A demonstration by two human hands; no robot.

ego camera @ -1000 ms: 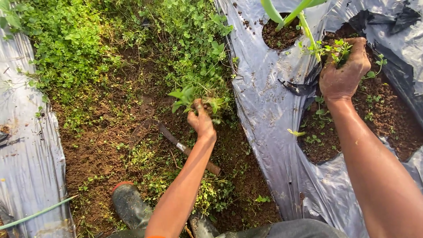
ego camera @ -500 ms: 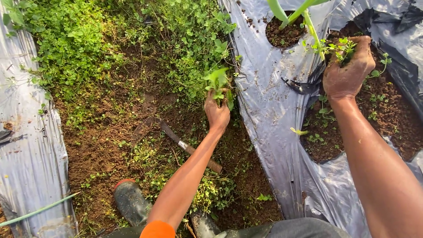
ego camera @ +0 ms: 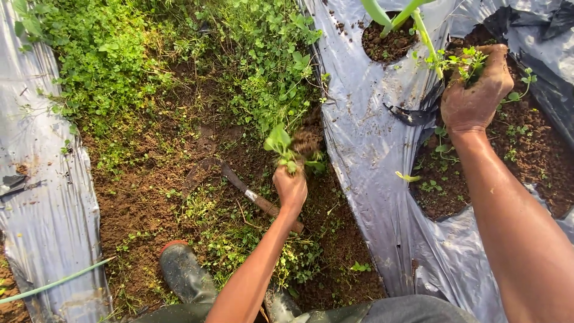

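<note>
Left hand point(ego camera: 290, 186) fisted round uprooted weed clump point(ego camera: 287, 148), root ball up, held over bare soil path, clear of plastic. Right hand point(ego camera: 475, 90) closed on weeds point(ego camera: 472, 60) in planting hole, beside crop stem point(ego camera: 426, 36). Hand tool point(ego camera: 251, 194) lies just below left hand. Black plastic mulch point(ego camera: 365, 119) between hands; boot point(ego camera: 185, 272) near left forearm.

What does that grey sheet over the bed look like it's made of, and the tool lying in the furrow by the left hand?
Grey sheet: thin plastic film by the look, glossy and wrinkled, with holes cut through to the soil. Tool beneath the left hand: seemingly a dull dark metal blade, a pale band where it meets a brownish, probably wooden, handle; soil hides its finish. Boot: likely rubber, smooth and muddy.
</note>
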